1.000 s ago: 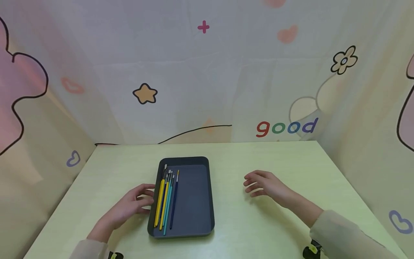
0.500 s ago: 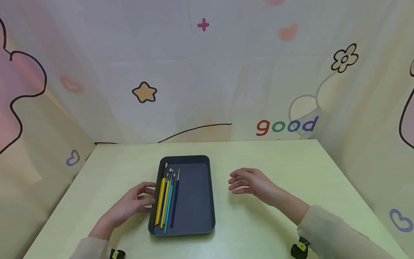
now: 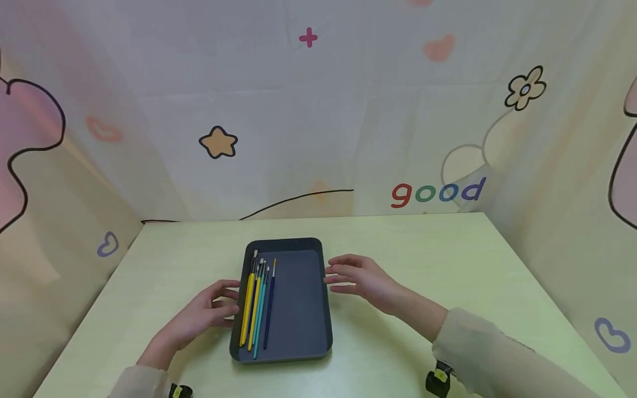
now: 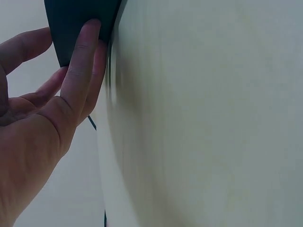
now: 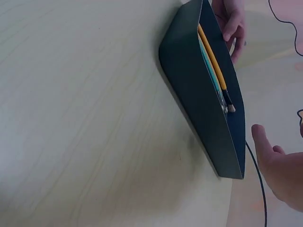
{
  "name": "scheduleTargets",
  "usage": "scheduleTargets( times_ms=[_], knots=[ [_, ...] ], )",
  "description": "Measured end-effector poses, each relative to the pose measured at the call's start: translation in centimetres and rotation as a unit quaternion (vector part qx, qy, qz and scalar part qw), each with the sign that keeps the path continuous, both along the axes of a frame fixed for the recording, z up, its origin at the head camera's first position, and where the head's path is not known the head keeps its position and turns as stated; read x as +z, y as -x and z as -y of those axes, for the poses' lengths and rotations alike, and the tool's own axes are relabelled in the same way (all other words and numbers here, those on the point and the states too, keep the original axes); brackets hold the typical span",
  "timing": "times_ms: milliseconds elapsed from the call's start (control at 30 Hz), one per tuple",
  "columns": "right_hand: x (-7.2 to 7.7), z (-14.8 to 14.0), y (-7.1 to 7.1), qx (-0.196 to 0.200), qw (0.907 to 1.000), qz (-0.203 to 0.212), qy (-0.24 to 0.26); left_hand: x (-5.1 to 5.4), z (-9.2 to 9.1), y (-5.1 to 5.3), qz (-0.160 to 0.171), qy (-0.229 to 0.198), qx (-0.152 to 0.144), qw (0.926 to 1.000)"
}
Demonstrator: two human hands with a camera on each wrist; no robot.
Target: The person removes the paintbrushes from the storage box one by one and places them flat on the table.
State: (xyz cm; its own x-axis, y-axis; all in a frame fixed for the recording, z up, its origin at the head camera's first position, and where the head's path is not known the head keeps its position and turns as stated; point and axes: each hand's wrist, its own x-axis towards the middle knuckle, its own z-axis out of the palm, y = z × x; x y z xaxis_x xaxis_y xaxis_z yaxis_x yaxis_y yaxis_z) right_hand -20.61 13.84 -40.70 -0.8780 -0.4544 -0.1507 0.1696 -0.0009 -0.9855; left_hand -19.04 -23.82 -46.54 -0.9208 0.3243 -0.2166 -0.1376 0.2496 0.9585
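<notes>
A dark grey rectangular tray [image 3: 301,304] lies on the table with several thin paintbrushes [image 3: 255,309] along its left side. Their handles are yellow, teal and dark blue, bristles towards the far end. My left hand [image 3: 201,312] rests its fingers against the tray's left wall; in the left wrist view, the fingertips [image 4: 90,30] touch the outer side. On the other side, my right hand [image 3: 365,282] is at the tray's right edge, fingers loosely extended and holding nothing. In the right wrist view, a gap shows between the right hand [image 5: 284,175] and the tray wall [image 5: 199,94].
The pale wooden table [image 3: 423,243] extends around the tray. A printed curtain [image 3: 278,110] hangs behind it and along both sides. A black-and-yellow device [image 3: 439,378] sits at the right wrist, another [image 3: 180,391] at the left.
My right hand has moved left across the table, from well right of the tray to its right edge. The left hand stays at the left wall, and the brushes keep their places.
</notes>
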Motion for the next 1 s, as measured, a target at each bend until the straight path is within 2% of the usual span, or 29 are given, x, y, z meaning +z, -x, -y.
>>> scheduleTargets(
  times_ms=[333,500,700,867,1000],
  knots=[
    [-0.8,3.6,-0.7,0.02,0.9996,0.022,-0.001,0.0,-0.5,-0.1,-0.006,-0.002,-0.01,0.9999],
    [-1.2,5.4,-0.4,0.033,0.9979,0.054,-0.012,0.2,-0.5,0.1,-0.009,-0.008,-0.013,0.9998],
    [-2.6,7.3,0.0,0.048,0.994,0.098,0.005,0.2,-0.5,0.1,-0.005,0.002,-0.006,1.0],
    [-3.6,8.5,0.4,0.041,0.9919,0.119,0.019,0.2,-0.5,0.1,-0.005,0.004,0.0,1.0],
    [-4.0,9.5,0.7,0.034,0.9906,0.129,0.028,0.3,-0.5,0.1,-0.008,-0.002,-0.008,0.9999]
  ],
)
